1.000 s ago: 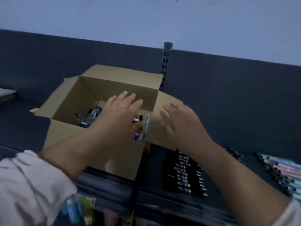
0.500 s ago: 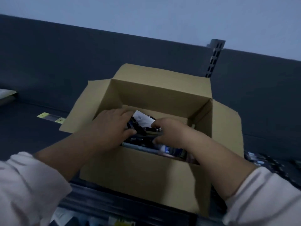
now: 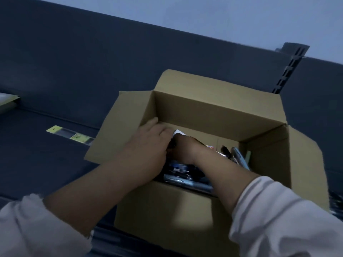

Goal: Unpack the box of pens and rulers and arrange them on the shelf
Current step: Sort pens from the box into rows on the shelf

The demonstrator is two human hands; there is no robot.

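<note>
An open cardboard box [image 3: 213,112] stands on the dark shelf [image 3: 37,154], flaps folded out. Inside lie several pens and packets [image 3: 187,180], with a few pens [image 3: 239,158] leaning in the right corner. Both my hands are down in the box at its left side. My left hand [image 3: 148,149] covers the pile with fingers bent downward. My right hand [image 3: 183,149] is curled against it over the same dark pens and a white packet [image 3: 179,132]. The fingertips of both hands are hidden, so the grip itself does not show.
Two yellow price labels [image 3: 68,133] sit in a strip on the shelf left of the box. A slotted upright [image 3: 289,69] rises behind the box at right. A pale object [image 3: 7,101] lies at the far left edge. A dark back panel lines the shelf.
The view has swung left and tilted. Both hands went from above the box down into it and closed together over the pile at the left side.
</note>
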